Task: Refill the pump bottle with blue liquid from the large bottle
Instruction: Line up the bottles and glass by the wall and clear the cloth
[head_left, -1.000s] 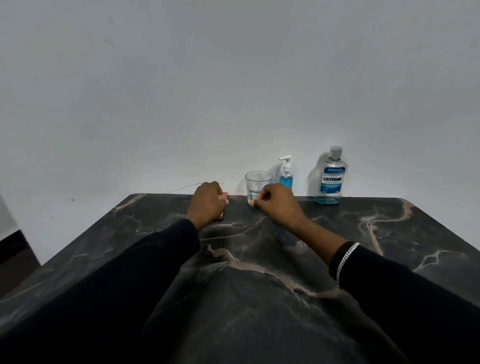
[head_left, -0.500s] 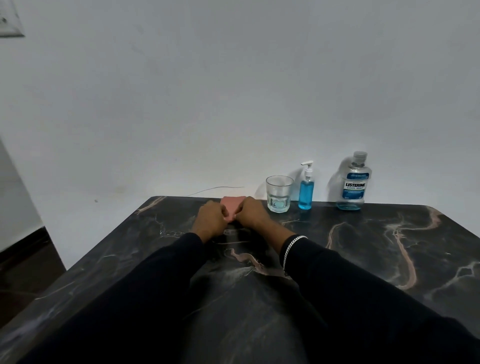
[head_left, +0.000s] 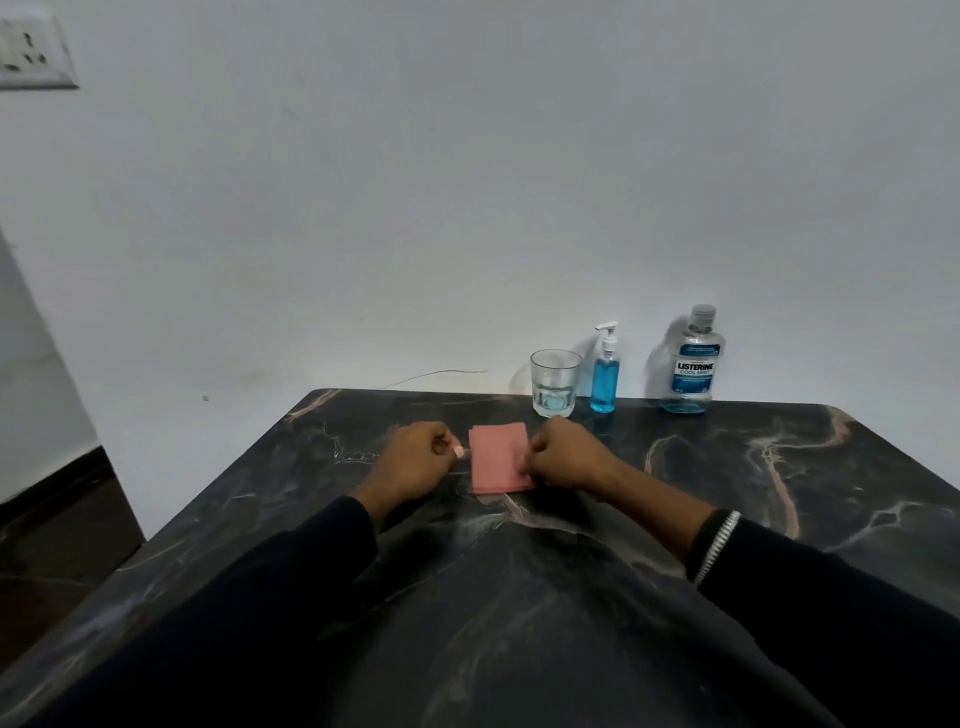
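A small pump bottle (head_left: 605, 376) with blue liquid and a white pump stands at the table's far edge. To its right is the large clear mouthwash bottle (head_left: 691, 364), capped, with a little blue liquid at its bottom. Both hands are nearer to me, on either side of a pink cloth (head_left: 496, 460) lying flat on the table. My left hand (head_left: 415, 460) is curled, its thumb tip just beside the cloth's left edge. My right hand (head_left: 566, 457) pinches the cloth's right edge. Neither hand touches a bottle.
A clear drinking glass (head_left: 555, 383) stands just left of the pump bottle, right behind the cloth. The dark marble table (head_left: 779, 493) ends at a white wall behind the bottles. A wall socket (head_left: 31, 52) is at the upper left, and the floor drops off left of the table.
My hands, close together on the pink cloth half a second ago, have moved apart, and the cloth now lies spread flat between them. The view has shifted left.
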